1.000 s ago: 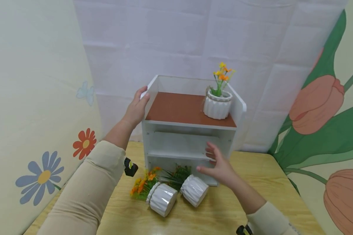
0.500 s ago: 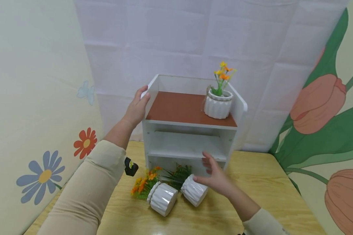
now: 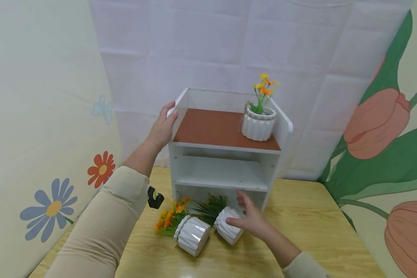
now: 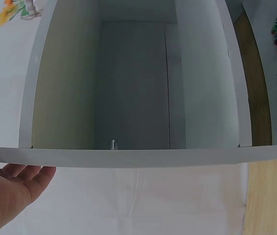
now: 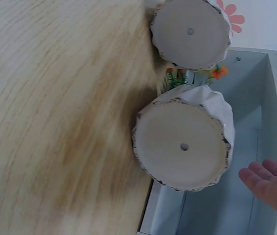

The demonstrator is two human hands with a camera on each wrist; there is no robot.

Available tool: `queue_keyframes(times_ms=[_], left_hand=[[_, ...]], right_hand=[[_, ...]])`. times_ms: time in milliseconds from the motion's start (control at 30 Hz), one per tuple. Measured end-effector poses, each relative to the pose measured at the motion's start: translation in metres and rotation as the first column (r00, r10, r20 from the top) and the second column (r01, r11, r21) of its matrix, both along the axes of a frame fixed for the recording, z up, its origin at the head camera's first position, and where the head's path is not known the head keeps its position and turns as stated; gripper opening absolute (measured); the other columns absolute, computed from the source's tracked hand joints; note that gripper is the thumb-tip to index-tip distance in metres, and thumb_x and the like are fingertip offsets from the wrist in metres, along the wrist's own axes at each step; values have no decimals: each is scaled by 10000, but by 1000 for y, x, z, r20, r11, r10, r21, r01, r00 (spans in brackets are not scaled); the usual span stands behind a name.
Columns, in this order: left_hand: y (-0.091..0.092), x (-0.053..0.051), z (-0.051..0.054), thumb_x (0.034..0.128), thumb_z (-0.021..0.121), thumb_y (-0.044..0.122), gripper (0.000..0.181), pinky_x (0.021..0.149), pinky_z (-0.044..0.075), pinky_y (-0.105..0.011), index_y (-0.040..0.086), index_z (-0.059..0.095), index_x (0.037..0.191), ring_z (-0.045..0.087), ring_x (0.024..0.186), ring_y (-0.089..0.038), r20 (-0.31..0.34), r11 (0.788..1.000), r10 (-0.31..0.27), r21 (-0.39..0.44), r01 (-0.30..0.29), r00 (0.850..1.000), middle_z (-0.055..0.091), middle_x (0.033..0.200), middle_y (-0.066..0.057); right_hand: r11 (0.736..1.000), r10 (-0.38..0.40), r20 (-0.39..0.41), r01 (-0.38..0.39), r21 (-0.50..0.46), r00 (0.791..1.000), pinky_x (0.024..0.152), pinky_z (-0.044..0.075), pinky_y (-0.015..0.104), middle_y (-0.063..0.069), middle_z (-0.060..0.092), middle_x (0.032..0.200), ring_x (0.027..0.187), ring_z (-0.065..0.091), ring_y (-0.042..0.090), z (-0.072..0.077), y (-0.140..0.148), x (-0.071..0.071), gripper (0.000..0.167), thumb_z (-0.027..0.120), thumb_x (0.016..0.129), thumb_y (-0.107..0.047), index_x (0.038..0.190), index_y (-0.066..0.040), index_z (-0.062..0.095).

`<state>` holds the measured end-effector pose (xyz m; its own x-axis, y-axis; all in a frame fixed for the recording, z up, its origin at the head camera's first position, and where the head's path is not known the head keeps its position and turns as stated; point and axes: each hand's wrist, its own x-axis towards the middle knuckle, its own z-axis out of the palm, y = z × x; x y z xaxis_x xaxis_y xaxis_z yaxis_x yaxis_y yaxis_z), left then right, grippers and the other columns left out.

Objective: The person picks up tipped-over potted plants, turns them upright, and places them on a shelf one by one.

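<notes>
**While the left hand grips a white box-like shelf unit, the right hand hovers**

Where a creased white sheet hangs between flower-painted walls, the unit stands on a pale wood-grain table. On its red-brown top, far right, an upright white fluted pot holds yellow-orange flowers. Nearer, two glossy white pots lie tipped: the left pot with orange flowers, the right pot with dark-green foliage. The right hand's fingers are spread and free, just right of the latter pot, apart from it.

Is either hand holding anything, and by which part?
The left hand holds the white shelf unit by the upper edge of its left side panel; the right hand, near a tipped pot, holds nothing.
</notes>
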<state>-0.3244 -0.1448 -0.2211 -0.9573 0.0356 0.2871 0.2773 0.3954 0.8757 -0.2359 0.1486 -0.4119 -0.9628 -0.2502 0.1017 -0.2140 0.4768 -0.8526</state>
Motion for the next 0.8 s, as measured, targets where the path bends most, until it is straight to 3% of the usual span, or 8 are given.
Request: queue_keyframes(times_ms=[333, 800], left_hand=[[1, 0, 0, 1048, 235, 469, 570, 1097, 330, -623, 297, 104, 1576, 383, 1316, -383, 10, 1000, 6, 0, -6, 1000, 340, 1508, -201], [1, -2, -1, 1051, 236, 457, 565, 1107, 309, -631, 286, 114, 1576, 370, 1337, -381, -8, 1000, 8, -7, -8, 1000, 334, 1520, -195]], right_hand=[[998, -4, -42, 7, 59, 999, 1005, 453, 597, 322, 477, 1372, 1255, 467, 520, -21, -5, -2, 963, 870, 714, -175, 1481, 24, 322], [988, -21, -77, 33, 154, 997, 1020, 424, 620, 352, 463, 1388, 1244, 482, 512, -42, -15, -10, 981, 873, 699, -256, 1468, 37, 339]])
